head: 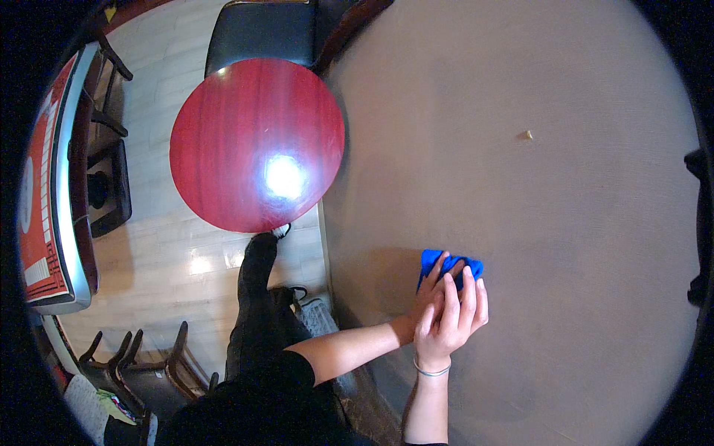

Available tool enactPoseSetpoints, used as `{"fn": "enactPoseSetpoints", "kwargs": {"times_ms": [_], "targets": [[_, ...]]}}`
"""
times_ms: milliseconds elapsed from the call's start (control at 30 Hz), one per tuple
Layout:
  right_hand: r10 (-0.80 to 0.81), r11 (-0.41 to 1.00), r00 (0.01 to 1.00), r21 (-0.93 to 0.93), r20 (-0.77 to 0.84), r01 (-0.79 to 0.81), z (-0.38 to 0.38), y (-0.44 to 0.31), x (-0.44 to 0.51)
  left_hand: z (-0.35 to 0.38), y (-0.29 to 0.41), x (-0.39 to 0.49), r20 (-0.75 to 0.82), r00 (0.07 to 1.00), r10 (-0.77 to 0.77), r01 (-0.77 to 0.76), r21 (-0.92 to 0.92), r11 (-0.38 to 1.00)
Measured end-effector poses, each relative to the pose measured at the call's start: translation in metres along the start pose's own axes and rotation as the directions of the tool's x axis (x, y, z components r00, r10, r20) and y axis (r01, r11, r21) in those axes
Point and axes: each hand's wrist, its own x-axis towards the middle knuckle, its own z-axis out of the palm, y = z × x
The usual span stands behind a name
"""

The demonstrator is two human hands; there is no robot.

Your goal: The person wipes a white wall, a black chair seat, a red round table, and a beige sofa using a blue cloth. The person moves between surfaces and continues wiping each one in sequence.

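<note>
A folded blue cloth (429, 262) lies flat against a wide grey-brown wall (530, 223) with a faintly textured surface. My left hand (425, 298) holds the cloth there, its fingers spread over it and its palm partly hidden. Crossing in front of it is my right hand (452, 318), fingers apart, with a thin silver bangle (432, 371) at the wrist. Its fingertips overlap the lower right of the cloth in this view; whether they touch it I cannot tell. Higher on the wall a small pale peg (529, 135) sticks out.
A round red wood-grain table (251, 128) stands beside the wall, with a black padded seat (262, 33) behind it. My leg (257, 267) reaches the table's edge. Dark chairs (150, 379) stand at lower left. A red printed panel (47, 223) with a silver rim is far left.
</note>
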Motion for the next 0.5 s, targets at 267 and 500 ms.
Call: {"fn": "enactPoseSetpoints", "kwargs": {"times_ms": [267, 500], "targets": [[0.03, 0.998, 0.985, -0.053, 0.169, -0.022, 0.004, 0.005, -0.024, 0.0, -0.066, -0.062, -0.054, 0.732, -0.679, 0.654, -0.224, 0.723], [0.044, 0.999, 0.999, 0.011, -0.003, -0.044, -0.011, 0.001, -0.039, -0.003, -0.043, 0.01, -0.062, 0.837, -0.544, 0.513, -0.26, 0.818]]}}
